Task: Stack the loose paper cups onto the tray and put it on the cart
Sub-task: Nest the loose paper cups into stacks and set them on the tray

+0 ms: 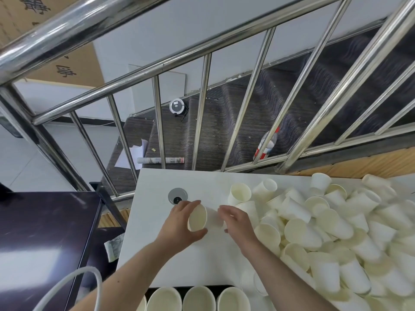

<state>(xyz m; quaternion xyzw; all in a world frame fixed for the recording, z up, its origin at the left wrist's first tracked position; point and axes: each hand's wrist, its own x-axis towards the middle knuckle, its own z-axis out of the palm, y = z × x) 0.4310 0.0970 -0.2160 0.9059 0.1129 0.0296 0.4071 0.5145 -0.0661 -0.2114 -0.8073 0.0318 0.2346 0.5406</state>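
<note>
Upright cups line the bottom edge of our view, their open mouths facing up in a row on what looks like a dark tray, only a strip of which shows between them. Just beyond, over the white table, we hold a single paper cup between both hands. It lies on its side, long axis running left to right, mouth toward our left and base toward our right. Our left hand curls round the rim end, thumb under and fingers over the top. Our right hand has its fingers bent at the base end; whether they pinch the cup or only touch it we cannot tell. The loose pile sprawls across the table to our right, touching the right wrist and forearm, so that hand is much the nearer for the next pick. The row on the tray sits directly toward us from the held cup, between our forearms. We judge the coming move as a turn of the cup to upright and a pull back and down onto one of those stacks. A dark surface to the left may be the cart; we cannot be sure.
</note>
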